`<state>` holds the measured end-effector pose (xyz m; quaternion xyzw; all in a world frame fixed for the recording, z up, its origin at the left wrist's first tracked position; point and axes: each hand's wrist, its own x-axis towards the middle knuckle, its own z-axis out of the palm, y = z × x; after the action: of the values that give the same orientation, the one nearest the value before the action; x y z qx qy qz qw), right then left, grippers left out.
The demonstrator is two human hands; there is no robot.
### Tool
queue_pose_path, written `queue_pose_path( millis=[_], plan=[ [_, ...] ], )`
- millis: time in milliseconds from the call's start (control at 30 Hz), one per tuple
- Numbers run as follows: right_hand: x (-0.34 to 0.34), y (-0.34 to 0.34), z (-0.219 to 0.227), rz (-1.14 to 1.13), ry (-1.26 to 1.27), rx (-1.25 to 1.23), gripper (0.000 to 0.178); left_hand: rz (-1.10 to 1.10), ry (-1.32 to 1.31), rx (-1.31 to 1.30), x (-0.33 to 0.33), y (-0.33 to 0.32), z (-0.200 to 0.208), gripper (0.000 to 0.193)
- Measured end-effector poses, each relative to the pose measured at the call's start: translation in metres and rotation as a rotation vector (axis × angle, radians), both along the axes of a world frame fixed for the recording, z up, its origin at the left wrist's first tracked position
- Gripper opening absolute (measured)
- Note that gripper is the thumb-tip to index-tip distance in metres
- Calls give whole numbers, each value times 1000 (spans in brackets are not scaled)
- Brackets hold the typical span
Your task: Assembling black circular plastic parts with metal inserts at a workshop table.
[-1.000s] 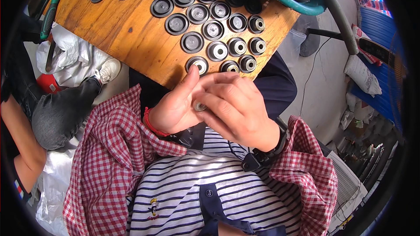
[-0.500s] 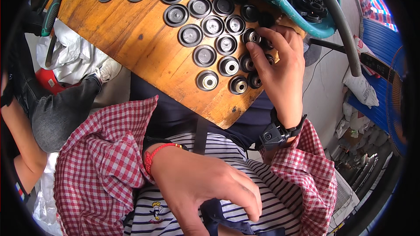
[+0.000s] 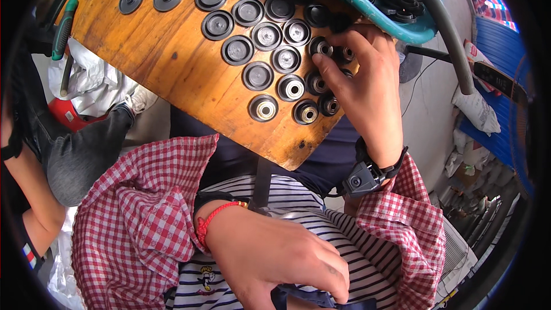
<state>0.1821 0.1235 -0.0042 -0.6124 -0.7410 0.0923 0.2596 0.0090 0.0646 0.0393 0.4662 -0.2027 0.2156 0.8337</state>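
Black round discs with raised rims, like plastic wheel caps (image 3: 267, 35), lie in a cluster on the wooden table (image 3: 166, 74). Several nearer ones carry a shiny ring-shaped metal bearing (image 3: 263, 108) in the middle. At the cluster's right side, my right hand (image 3: 367, 69) has thumb and index finger closed on a bearing (image 3: 323, 48) seated in one disc. Its other fingers curl over neighbouring discs and partly hide them. Down at my lap, my left hand (image 3: 281, 258) is bent with fingers apart over dark blue cloth (image 3: 304, 295). Its thumb tip runs off the lower edge.
A teal basin (image 3: 396, 30) of black parts stands at the table's far right, with a grey pipe (image 3: 439, 17) crossing it. A green-handled screwdriver (image 3: 64, 28) is at the left edge. Another person's arm (image 3: 34, 189) shows at left, and a fan (image 3: 519, 132) at right.
The view has shifted, so the table and discs sit slightly further left. My right hand stays at the same disc. My left hand has dropped slightly toward the dark blue cloth.
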Motion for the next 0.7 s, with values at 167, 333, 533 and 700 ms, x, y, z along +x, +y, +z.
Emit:
queue_pose_path(
  millis=[167, 333, 533, 700],
  plan=[
    [2, 4, -15, -48, 53, -69, 24, 44, -27, -16, 1, 6, -7, 76],
    [-16, 8, -30, -40, -6, 39, 23, 102, -24, -9, 2, 2, 0, 77],
    [-2, 9, -51, -139, 125, -25, 29, 123, 46, -6, -1, 4, -1, 89],
    [1, 27, -52, -113, 103, -102, 31, 119, 88, 18, 0, 12, -4, 99]
  ],
)
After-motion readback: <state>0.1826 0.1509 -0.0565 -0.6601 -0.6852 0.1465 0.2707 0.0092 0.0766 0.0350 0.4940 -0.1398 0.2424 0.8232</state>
